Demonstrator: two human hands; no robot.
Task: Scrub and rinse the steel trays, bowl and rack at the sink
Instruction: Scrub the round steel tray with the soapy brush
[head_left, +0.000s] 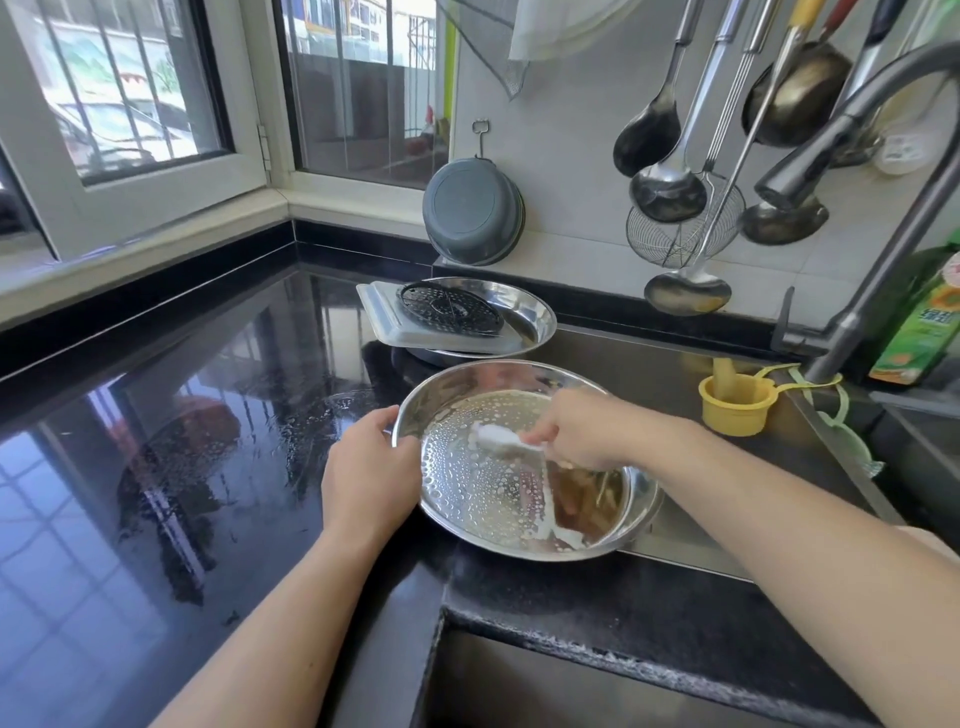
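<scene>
A round steel tray (483, 499) lies in front of me on the counter by the sink, its inside covered in soap foam. My left hand (366, 467) grips its left rim. My right hand (582, 428) holds a white scrubber (496, 439) pressed onto the tray's inside. Behind it, a second round steel tray (530, 317) holds a rectangular tray (384, 317) turned upside down and a dark round rack (449, 309) on top.
The faucet (810, 166) arches over from the right. A yellow cup (735, 405) and a green detergent bottle (922, 322) stand by it. Ladles and a skimmer (680, 223) hang on the wall, a grey basin (472, 213) too. Wet black counter (182, 415) lies left; a sink basin (545, 691) below.
</scene>
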